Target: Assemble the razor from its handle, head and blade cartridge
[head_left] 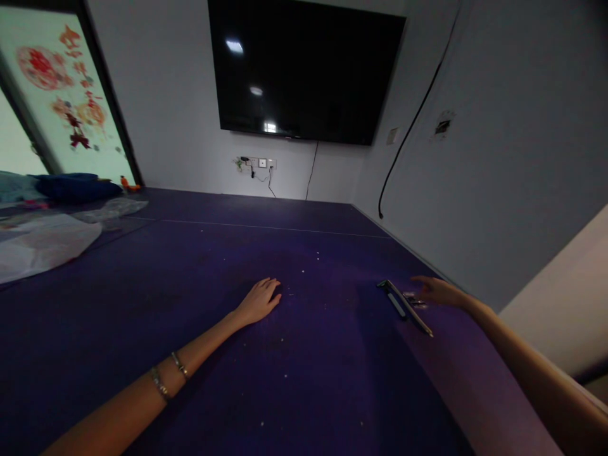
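Note:
My left hand (pixel 259 301) rests palm down on the purple surface (pixel 304 354), fingers stretched out and nothing in it. At the right, my right hand (pixel 437 292) is over or beside a small clear packet (pixel 415 301) with dark, thin pieces in it. Its index finger points left, and I see nothing held; the other fingers are partly hidden. Left of that hand lies a long, slim metallic tool (pixel 412 311) with a bent dark end. A short dark bar with a grey face (pixel 396 306) lies alongside it. Their exact kinds are too small to make out.
Small white specks are scattered over the surface. Clear plastic sheeting (pixel 52 244) and a dark blue cloth bundle (pixel 76 187) lie at the left. A wall-mounted television (pixel 308 69) hangs ahead, and a black cable (pixel 413 120) runs down the right wall.

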Motion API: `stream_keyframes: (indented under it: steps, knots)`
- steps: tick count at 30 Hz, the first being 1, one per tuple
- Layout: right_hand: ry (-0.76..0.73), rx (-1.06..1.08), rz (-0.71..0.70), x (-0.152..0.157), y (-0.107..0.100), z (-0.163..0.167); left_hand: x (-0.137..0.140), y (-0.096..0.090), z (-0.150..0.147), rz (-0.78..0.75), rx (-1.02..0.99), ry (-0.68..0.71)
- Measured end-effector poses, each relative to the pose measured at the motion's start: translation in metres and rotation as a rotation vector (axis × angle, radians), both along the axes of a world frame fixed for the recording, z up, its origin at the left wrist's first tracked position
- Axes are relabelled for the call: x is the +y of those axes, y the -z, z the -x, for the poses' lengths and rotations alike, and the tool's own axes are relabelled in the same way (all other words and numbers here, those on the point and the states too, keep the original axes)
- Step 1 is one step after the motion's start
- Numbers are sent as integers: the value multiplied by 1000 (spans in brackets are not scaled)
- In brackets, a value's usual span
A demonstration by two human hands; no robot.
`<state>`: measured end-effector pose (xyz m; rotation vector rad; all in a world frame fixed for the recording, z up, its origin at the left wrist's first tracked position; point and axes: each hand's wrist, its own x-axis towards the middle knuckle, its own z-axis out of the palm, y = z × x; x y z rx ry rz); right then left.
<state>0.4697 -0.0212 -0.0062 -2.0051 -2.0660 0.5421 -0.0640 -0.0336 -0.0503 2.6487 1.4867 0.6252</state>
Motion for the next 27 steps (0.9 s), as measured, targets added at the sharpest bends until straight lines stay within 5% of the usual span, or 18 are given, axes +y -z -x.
stream_keyframes:
  steps: [7,14,21,27]
  knots:
    - [-224,-32,-241,-3,-4,106,4,3,0,6,-64,-10]
    - [-376,-15,-383,-8,23,195,8,1,15,-8,-72,-81]
    - [-184,-138,-371,-16,59,227,16,3,50,33,-18,-213]
    - [-155,-161,-410,-24,65,231,17,11,57,56,36,-259]
